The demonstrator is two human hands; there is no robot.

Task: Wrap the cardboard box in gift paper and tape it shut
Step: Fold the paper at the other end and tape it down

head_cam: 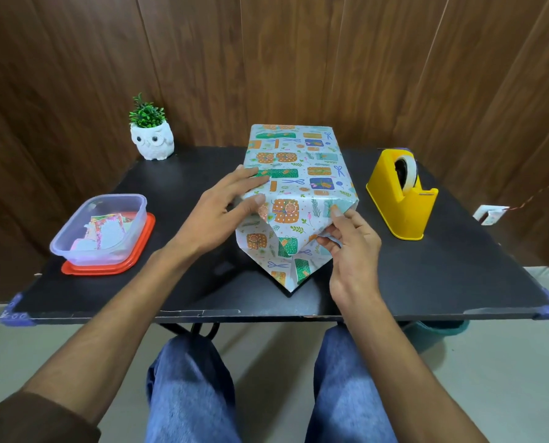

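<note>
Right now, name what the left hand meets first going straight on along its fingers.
The wrapped box: the left hand touches its near left edge and would slide across its top, perhaps toward the tape dispenser.

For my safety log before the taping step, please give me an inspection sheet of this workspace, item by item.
Surface: black table, blue corner guards.
Job's things: box at centre, covered in paper; the near flap is folded to a point, no tape seen on it. Yellow dispenser to the right, holding tape.
Clutter: clear tub with paper scraps, on a red lid, left; owl pot with a plant, far left.
Grippers: left hand presses flat on the box's left edge; right hand pinches the paper at the near right corner.
Cables: thin cord to a white socket, right.
Surroundings: wood-panel wall, pale floor.
</note>
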